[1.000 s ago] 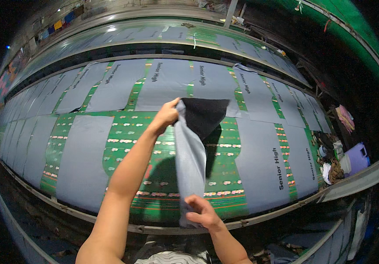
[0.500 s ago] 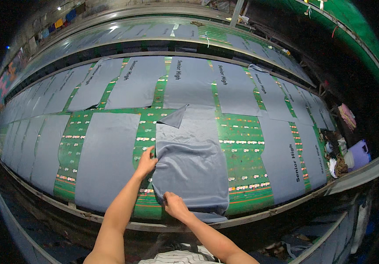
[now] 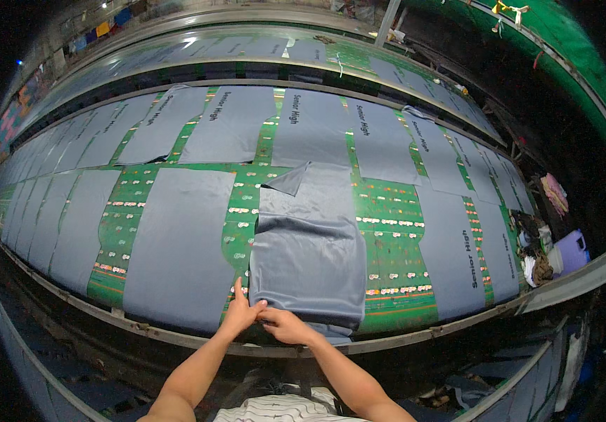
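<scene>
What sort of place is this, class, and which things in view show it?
Probably a fabric-printing workshop: a long green table carries rows of grey fabric panels, some bearing black lettering, and another long table beyond it holds similar panels.

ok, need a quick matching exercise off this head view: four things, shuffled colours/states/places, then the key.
Things
1. Left hand and right hand
2. Panel nearest the hands
3. Table surface
4. Plastic container

Descriptions
A. Purple, at the far right of the picture
B. Grey, rumpled, far left corner folded over
C. Close together, by a panel's near left corner
D. Green, with rows of pale marks

Pairs: 1-C, 2-B, 3-D, 4-A
</scene>
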The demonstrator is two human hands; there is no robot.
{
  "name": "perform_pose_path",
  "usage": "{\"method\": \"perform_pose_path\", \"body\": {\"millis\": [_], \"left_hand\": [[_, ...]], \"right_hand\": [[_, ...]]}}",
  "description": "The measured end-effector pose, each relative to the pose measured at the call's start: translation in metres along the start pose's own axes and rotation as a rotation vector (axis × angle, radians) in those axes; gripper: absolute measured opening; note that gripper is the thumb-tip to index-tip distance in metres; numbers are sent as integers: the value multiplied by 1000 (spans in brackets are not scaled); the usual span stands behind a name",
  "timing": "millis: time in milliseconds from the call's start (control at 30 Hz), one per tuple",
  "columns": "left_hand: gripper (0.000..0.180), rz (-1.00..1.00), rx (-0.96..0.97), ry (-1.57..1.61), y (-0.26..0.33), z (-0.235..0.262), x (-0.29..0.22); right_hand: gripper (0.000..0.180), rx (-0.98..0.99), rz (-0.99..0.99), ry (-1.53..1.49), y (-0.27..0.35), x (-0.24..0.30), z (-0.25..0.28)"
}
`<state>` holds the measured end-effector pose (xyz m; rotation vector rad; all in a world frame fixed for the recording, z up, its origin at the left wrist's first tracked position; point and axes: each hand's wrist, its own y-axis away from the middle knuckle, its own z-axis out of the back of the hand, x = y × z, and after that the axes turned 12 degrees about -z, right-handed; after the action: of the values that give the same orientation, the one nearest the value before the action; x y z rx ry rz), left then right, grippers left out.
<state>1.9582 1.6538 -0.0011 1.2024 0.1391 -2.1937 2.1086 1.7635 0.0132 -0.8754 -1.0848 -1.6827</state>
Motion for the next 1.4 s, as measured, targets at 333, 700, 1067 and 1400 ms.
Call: {"method": "perform_pose_path", "body": {"millis": [333,700,1067,1400], "left_hand": [[89,-92,167,-280,52,-21,-36],[25,-158,0,391,44,-78,-15],[12,-64,-327,705,27,-32,-9],[7,-15,-58,302,62,-11,43]], "right_hand": [[39,-1177,-725,433,124,-73,53],[27,-991,-442,59,118,-132,42],[38,-702,-247,-944,127,-105,75],[55,-472,-591,-448,160,-66,92]]}}
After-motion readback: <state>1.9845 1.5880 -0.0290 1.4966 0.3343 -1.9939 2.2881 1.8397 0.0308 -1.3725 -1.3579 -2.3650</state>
